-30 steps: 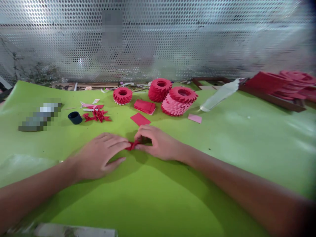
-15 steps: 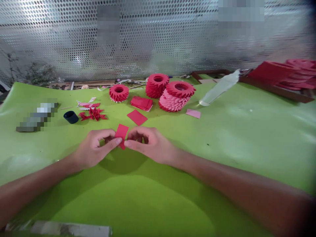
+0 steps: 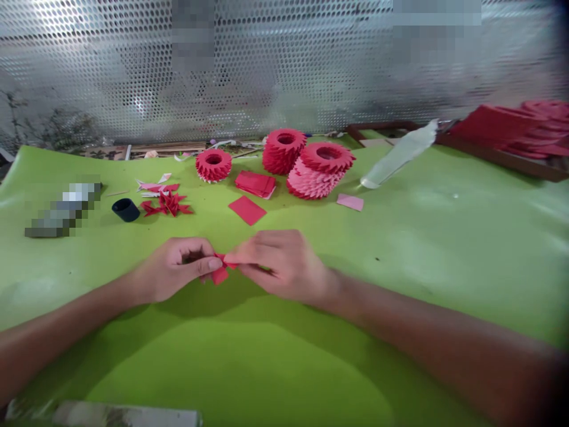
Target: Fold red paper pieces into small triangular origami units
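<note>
My left hand (image 3: 175, 274) and my right hand (image 3: 280, 264) meet just above the green table cover (image 3: 400, 249), both pinching a small folded red paper piece (image 3: 220, 270) between fingertips. The paper is creased and mostly hidden by the fingers. Beyond my hands lie a flat red paper rectangle (image 3: 247, 210), a stack of red papers (image 3: 255, 183) and three ring-shaped red and pink folded-paper assemblies (image 3: 319, 169).
A dark small cup (image 3: 125, 209) and a heap of folded red pieces (image 3: 166, 203) sit at the left. A pink paper slip (image 3: 350, 202) and a clear bottle lying down (image 3: 398, 155) are at the right. A tray of red paper (image 3: 511, 136) stands far right. Perforated metal screen behind.
A second ago both hands pressed the red paper flat on the table. They lifted it, held it upright as a rectangle, and now pinch it folded smaller between them.
</note>
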The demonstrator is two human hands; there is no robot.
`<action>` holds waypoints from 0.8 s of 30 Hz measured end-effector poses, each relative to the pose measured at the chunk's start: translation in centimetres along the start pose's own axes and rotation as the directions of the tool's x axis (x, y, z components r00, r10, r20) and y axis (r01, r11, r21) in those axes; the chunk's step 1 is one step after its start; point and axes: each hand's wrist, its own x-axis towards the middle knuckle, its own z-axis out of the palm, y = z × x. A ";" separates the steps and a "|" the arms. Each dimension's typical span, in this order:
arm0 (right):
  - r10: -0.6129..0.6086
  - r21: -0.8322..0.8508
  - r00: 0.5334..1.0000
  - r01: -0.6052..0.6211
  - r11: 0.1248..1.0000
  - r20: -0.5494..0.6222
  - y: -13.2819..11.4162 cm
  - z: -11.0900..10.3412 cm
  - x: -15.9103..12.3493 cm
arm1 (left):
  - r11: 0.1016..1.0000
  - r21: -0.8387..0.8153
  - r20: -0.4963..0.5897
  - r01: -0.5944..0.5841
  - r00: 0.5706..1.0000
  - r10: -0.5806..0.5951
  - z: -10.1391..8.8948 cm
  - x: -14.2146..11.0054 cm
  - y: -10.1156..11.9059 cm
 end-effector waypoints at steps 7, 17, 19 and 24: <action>-0.214 -0.226 0.973 0.228 0.947 0.087 -0.2 -0.9 0.4 | 0.997 0.061 -0.008 -0.049 0.999 0.049 0.0 0.2 -0.1; 0.414 0.307 0.849 -0.510 0.804 0.328 -1.1 -0.4 0.8 | 0.947 0.246 -0.125 -0.206 0.962 0.242 0.5 0.0 0.7; 0.482 0.353 0.741 -0.657 0.666 0.468 -1.1 -0.4 1.0 | 0.925 0.306 -0.143 -0.226 0.949 0.280 0.6 0.0 0.6; 0.495 0.450 0.685 -0.726 0.520 0.534 -0.9 -0.1 1.0 | 0.871 0.415 -0.143 -0.261 0.927 0.346 0.9 -0.1 0.7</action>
